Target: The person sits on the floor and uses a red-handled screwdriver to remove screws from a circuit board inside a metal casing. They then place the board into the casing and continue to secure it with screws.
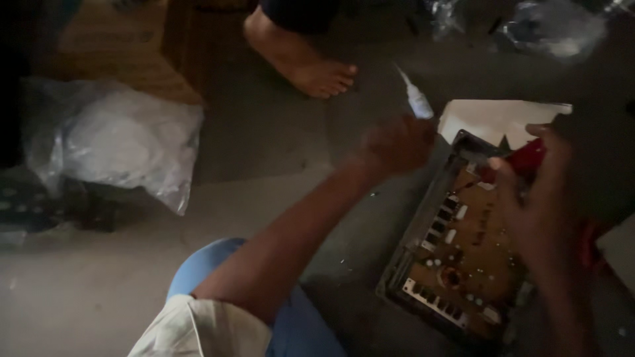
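My left hand (395,144) is closed around a small white squeeze tube with a long thin nozzle (417,99) that points up and away. It hovers just left of the far corner of a brown circuit board in a grey tray (456,244) that lies on the floor. My right hand (536,198) is over the board's right side and grips a red-handled tool (528,158), whose tip is hidden by blur and shadow. The board carries black blocks, white connectors and a copper coil.
Another person's bare foot (311,63) stands on the floor beyond my hands. A crumpled clear plastic bag (122,142) lies at the left, more plastic (555,30) at the top right. A white sheet (496,119) lies behind the board. My blue-clad knee (211,261) is below.
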`<act>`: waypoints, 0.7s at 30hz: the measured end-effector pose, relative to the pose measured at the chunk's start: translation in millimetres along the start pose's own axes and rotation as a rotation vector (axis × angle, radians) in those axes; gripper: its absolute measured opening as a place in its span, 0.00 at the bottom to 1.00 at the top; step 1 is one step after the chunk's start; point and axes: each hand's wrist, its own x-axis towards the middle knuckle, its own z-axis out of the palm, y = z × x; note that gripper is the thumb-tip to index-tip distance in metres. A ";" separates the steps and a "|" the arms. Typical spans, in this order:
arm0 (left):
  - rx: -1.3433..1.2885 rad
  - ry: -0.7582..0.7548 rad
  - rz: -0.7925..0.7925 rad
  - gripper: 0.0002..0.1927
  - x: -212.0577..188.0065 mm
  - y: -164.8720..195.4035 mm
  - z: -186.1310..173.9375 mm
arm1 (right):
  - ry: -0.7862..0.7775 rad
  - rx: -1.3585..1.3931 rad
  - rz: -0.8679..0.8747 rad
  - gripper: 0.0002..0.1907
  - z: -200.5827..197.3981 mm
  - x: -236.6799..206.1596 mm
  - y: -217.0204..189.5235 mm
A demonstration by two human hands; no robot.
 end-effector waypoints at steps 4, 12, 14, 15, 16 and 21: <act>0.239 0.022 -0.173 0.16 -12.7 -78.8 -44.0 | -0.061 -0.024 0.142 0.33 -8.6 0.0 -3.8; 0.209 -0.199 -0.736 0.18 -82.9 -177.8 -84.0 | -0.070 -0.004 0.163 0.34 -19.0 5.9 -5.0; 0.178 -0.250 -0.757 0.19 -85.4 -180.1 -83.3 | -0.078 -0.018 0.219 0.35 -17.5 5.4 -6.7; 0.173 -0.264 -0.761 0.19 -84.5 -179.5 -81.9 | -0.082 -0.023 0.253 0.36 -17.1 5.2 -7.7; 0.172 -0.269 -0.761 0.19 -84.2 -179.0 -80.1 | -0.088 -0.029 0.287 0.36 -16.6 5.2 -8.6; 0.162 -0.272 -0.755 0.21 -76.9 -174.0 -72.0 | -0.078 -0.009 0.150 0.35 -17.3 9.6 -10.0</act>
